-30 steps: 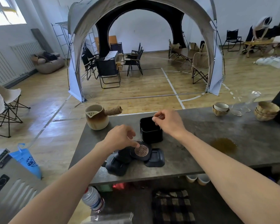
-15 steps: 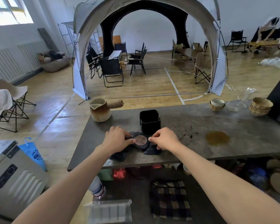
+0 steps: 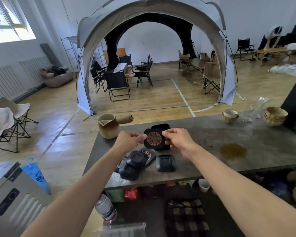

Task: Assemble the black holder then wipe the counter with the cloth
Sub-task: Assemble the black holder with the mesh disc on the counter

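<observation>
A black coaster (image 3: 154,140) with a round copper-patterned centre is lifted above the grey counter (image 3: 229,134). My left hand (image 3: 128,139) pinches its left edge and my right hand (image 3: 178,139) pinches its right edge. Directly behind it stands the black holder box (image 3: 161,126), mostly hidden by the coaster. Below my hands, several more black coasters (image 3: 135,163) lie in a loose pile, and one (image 3: 166,163) lies apart to the right, face down. No cloth is identifiable on the counter.
A tan ceramic pitcher (image 3: 108,128) with a rope-wrapped handle stands at the counter's far left. A brown spill (image 3: 233,151) and dark crumbs mark the right half. Stacked bowls (image 3: 230,115), a glass vessel (image 3: 253,108) and more bowls (image 3: 274,116) sit at the far right.
Both hands have lifted one patterned coaster off the pile and raised it in front of the holder box. Earlier the right hand was at the box's rim.
</observation>
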The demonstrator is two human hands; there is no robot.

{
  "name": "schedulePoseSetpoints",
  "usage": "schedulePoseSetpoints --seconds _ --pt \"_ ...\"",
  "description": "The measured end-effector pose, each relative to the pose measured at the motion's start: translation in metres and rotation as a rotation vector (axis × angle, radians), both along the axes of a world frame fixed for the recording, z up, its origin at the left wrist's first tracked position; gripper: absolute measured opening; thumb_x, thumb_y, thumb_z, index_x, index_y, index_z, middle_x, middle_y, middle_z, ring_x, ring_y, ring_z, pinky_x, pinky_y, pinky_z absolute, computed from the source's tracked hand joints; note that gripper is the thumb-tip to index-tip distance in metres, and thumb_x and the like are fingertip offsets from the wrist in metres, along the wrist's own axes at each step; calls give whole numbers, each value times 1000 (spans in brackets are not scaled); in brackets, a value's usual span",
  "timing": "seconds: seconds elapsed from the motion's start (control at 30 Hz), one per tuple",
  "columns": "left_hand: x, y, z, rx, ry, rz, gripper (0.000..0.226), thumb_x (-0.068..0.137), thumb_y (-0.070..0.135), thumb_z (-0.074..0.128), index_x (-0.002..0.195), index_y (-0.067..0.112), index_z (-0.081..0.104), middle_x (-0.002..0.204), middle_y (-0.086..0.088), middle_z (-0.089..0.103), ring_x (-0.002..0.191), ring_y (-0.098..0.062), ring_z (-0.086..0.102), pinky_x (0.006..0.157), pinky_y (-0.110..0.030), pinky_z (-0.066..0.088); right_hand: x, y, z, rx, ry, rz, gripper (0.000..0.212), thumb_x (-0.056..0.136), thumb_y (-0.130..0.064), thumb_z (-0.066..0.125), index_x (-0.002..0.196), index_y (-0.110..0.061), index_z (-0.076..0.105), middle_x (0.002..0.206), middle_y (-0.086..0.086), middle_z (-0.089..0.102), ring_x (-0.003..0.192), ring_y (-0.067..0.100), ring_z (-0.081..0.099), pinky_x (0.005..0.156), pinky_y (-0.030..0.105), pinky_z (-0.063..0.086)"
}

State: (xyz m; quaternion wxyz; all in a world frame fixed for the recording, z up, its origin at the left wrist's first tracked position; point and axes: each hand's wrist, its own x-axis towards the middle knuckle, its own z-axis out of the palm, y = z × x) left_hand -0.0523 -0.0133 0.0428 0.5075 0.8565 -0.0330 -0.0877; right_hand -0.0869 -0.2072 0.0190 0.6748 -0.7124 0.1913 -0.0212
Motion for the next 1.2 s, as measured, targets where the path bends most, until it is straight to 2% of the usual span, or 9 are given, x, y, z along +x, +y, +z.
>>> schedulePoseSetpoints --seconds 0.13,0.2,0.33,0.57,0.83,0.9,0.97,1.07,1.2 --pt "24 -19 20 -95 62 9 21 86 28 73 79 9 70 58 7 63 49 -7 43 42 -18 30 19 -17 35 39 -54 -10 12 86 -6 71 97 -9 69 84 3 69 65 11 61 46 20 45" --pt "37 -29 20 -158 124 -4 21 87 23 72 71 13 63 55 6 59 45 -6 41 37 -15 25 26 -26 45 87 -32 -7 11 83 1 72 88 -7 66 80 5 68 60 11 62 41 17 44" --pt "54 -43 9 -137 247 -41 18 90 24 69 75 15 62 50 8 57 37 -1 41 38 -16 21 42 -39 44 39 34 -44 21 79 1 75 73 -14 61 72 2 66 40 2 60 40 15 37" --pt "73 -52 -24 -55 318 20 25 81 27 78 79 14 56 66 -1 42 51 -12 31 48 -23 20 66 -48 8 -64 149 -91 20 70 -5 85 67 -10 65 63 1 63 42 7 49 28 12 28" --pt "85 -53 -39 24 452 -4 30 82 22 77 67 17 51 58 2 38 45 -8 25 39 -17 17 84 -59 -18 -162 307 -58 29 63 -12 90 85 1 76 65 6 65 43 8 45 29 14 26" --pt "86 -54 -43 64 431 5 30 81 20 78 66 14 53 57 0 38 44 -10 24 36 -15 16 89 -60 -26 -209 323 -26 39 59 -13 93 88 6 76 64 7 66 43 9 50 35 16 37" --pt "87 -56 -49 136 383 29 26 78 17 80 67 7 59 57 -4 40 42 -13 26 35 -15 18 98 -67 -46 -281 335 -21 49 44 -19 99 83 1 77 71 9 73 58 16 66 55 28 58" --pt "87 -57 -54 191 340 62 16 78 10 77 72 1 65 55 -7 40 38 -17 28 31 -12 22 113 -76 -74 -351 319 -36 51 29 -28 101 68 -5 77 72 7 76 71 24 73 70 41 62" --pt "86 -55 -52 260 252 49 34 67 20 87 63 10 54 53 -4 46 41 -17 36 35 -22 29 87 -58 -41 -477 279 -50 24 57 -26 94 71 -14 79 76 1 75 75 21 71 74 37 61"
